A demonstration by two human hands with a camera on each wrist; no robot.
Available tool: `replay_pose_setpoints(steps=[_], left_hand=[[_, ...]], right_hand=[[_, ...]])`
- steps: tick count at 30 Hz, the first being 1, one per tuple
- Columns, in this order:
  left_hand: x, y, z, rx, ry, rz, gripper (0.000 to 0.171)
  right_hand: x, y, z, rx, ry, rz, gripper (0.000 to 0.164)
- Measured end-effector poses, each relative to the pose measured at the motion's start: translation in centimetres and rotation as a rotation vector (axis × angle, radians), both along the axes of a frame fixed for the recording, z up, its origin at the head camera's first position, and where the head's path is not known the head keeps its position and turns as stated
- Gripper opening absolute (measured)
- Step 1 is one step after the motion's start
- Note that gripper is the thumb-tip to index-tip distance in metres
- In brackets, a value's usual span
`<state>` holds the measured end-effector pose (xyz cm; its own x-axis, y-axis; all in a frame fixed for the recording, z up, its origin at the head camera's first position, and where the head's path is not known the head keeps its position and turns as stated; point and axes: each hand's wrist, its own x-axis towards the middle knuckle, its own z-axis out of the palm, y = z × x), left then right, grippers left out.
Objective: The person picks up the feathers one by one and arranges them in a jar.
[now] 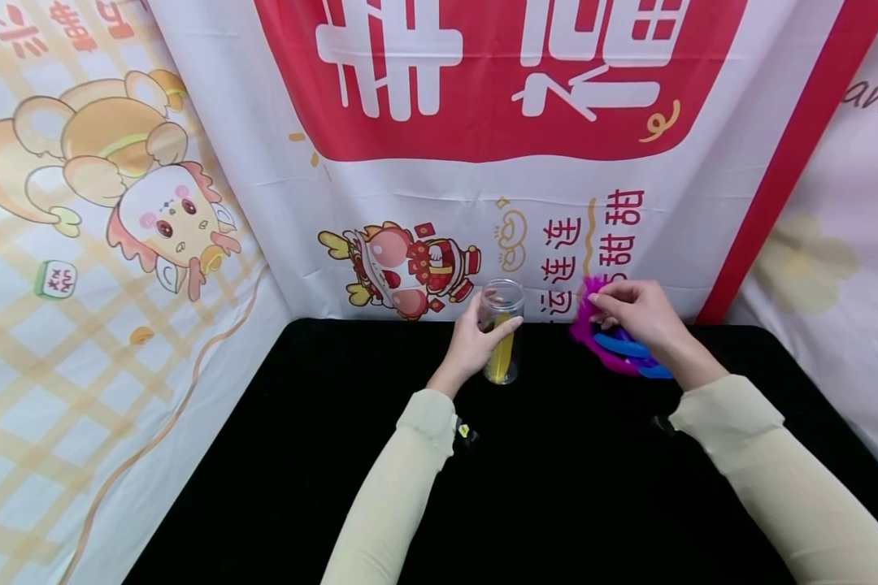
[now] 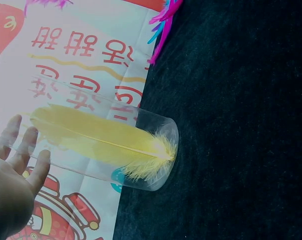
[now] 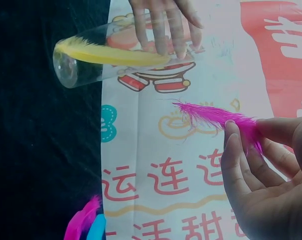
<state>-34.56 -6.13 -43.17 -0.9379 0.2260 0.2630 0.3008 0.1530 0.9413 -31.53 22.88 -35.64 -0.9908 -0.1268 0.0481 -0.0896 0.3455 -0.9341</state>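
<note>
My left hand [image 1: 471, 341] grips a clear cylindrical jar [image 1: 505, 294] around its upper part. The jar stands upright near the back edge of the black table, its top uncovered. Inside it a yellow feather [image 2: 95, 132] leans with the fluffy end at the bottom. To the right, my right hand [image 1: 640, 311] pinches a magenta feather [image 3: 216, 116] between thumb and fingers, raised above the table and apart from the jar. Below that hand lies a small pile of blue, purple and magenta feathers [image 1: 622, 345], partly covered by the hand in the head view.
The black table [image 1: 556, 487] ends at a white and red printed cloth [image 1: 424, 187] hanging behind it. Another patterned cloth [image 1: 117, 325] hangs on the left side. A small dark object with a yellow mark [image 1: 465, 433] shows beside the left cuff.
</note>
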Motion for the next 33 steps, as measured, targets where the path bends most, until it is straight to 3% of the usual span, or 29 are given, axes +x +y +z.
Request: replay_pose_setpoints(steps=[12, 26, 33], left_hand=[[0.1, 0.0, 0.1, -0.006, -0.006, -0.004, 0.073], [0.1, 0.0, -0.1, 0.004, 0.005, -0.001, 0.072], [0.2, -0.1, 0.1, 0.017, -0.003, -0.005, 0.07]], right_hand=[[0.2, -1.0, 0.7, -0.066, 0.031, -0.002, 0.04], [0.4, -2.0, 1.6, -0.081, 0.09, 0.016, 0.038], [0.3, -2.2, 2.0, -0.011, 0.128, 0.004, 0.037]])
